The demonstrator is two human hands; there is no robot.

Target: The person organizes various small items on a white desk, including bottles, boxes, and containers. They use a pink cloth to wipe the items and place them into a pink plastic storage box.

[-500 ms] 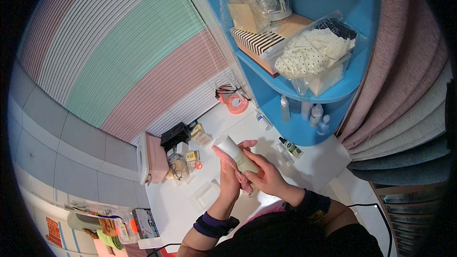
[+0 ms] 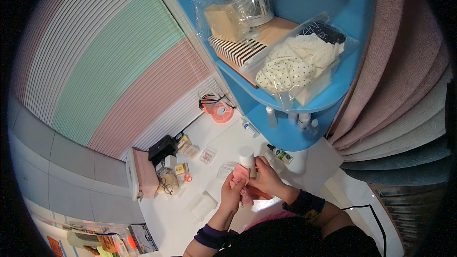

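A pale tube (image 2: pixel 247 158) with a white end facing up is held over the white table. Around its right side wrap the fingers of my right hand (image 2: pixel 269 182). My left hand (image 2: pixel 232 194) is closed on a pink cloth (image 2: pixel 241 175), pressing it against the left side of the tube. More of the cloth hangs below and between the hands. The lower part of the tube is hidden by the cloth and my fingers. Past my right hand, a dark-capped bottle with a green label (image 2: pixel 282 154) lies on the table.
A white tray (image 2: pixel 203 206) lies left of my hands, with a small clear box (image 2: pixel 207 156) farther back. A pink bin (image 2: pixel 144 173), black box (image 2: pixel 162 149) and orange-handled scissors (image 2: pixel 188 177) stand leftward. A blue corner shelf (image 2: pixel 328 96) holds bagged fabric (image 2: pixel 290 66).
The tube has turned from leaning left to nearly upright, its white end now up. My left hand has brought the cloth up against its side. The whole view has shifted slightly.
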